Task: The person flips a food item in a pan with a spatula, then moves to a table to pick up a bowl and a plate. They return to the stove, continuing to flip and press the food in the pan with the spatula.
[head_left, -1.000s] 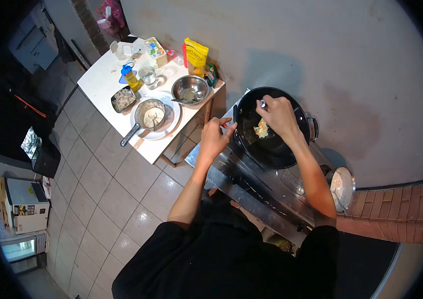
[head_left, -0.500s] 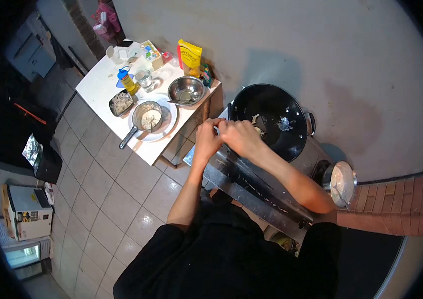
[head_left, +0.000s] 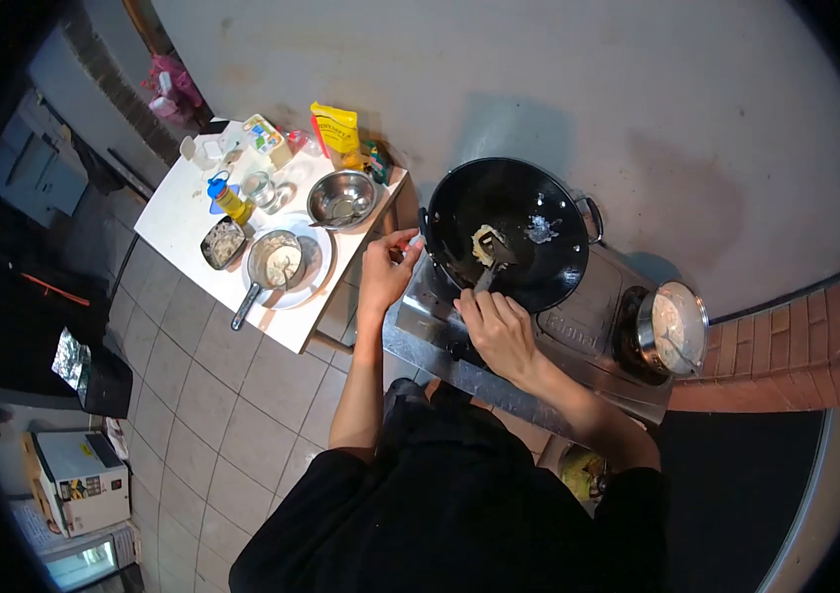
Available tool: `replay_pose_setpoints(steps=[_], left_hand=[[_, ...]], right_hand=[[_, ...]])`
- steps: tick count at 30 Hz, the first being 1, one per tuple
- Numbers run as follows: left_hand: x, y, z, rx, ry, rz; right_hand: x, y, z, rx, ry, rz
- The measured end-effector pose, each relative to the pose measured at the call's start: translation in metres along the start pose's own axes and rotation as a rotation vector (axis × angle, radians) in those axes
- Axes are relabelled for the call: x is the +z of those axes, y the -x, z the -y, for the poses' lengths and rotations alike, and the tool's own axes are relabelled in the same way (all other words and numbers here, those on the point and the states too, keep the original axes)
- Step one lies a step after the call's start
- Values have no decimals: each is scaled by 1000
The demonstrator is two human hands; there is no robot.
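Observation:
A black two-handled wok (head_left: pixel 504 188) rests on the metal stove. My left hand (head_left: pixel 387 269) is closed at its left side handle, with a small pale piece of something showing between the fingers. My right hand (head_left: pixel 501 334), at the near rim, is wrapped round the handle of a spatula (head_left: pixel 504 254). The spatula's dark blade reaches down into the wok, touching or right beside a pale, curled lump of food (head_left: pixel 482 243). A shiny whitish patch (head_left: pixel 541 229) shows on the wok's right inner wall.
Right of the wok, a steel pot (head_left: pixel 672 321) of pale liquid stands on the stove (head_left: pixel 578 331). On the white table (head_left: pixel 168 212) at left are a saucepan (head_left: pixel 260 259) of batter on a plate, a steel bowl (head_left: pixel 343 198), an oil bottle (head_left: pixel 232 203) and a yellow packet (head_left: pixel 336 128).
My hands were together by the wok's near left rim; they are now apart. The right has moved rightward and grips the spatula, while the left is at the wok handle. The view has shifted.

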State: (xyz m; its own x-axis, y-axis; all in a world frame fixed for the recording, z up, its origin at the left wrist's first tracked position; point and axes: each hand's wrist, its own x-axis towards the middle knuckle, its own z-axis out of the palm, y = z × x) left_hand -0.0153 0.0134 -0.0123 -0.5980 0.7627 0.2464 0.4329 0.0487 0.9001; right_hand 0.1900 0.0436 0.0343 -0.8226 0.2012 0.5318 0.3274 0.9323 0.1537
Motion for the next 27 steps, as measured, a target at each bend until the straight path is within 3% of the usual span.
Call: replay_pose_setpoints(steps=[4, 10, 14, 17, 23, 27], left_hand=[[4, -6, -4, -11, 27, 33], [5, -6, -9, -72, 2, 73], [11, -7, -2, 16, 41, 9], [8, -5, -10, 5, 38, 8], [8, -6, -9, 14, 29, 6], [9, -6, -10, -20, 5, -3]], right_hand=[[-9, 9, -5, 102, -72, -129], [-24, 22, -41, 425, -195, -352], [-30, 32, -62, 667, -260, -474], [-21, 41, -72, 1010, -435, -594], [0, 51, -79, 1287, -594, -558], [20, 49, -86, 1328, -646, -571]])
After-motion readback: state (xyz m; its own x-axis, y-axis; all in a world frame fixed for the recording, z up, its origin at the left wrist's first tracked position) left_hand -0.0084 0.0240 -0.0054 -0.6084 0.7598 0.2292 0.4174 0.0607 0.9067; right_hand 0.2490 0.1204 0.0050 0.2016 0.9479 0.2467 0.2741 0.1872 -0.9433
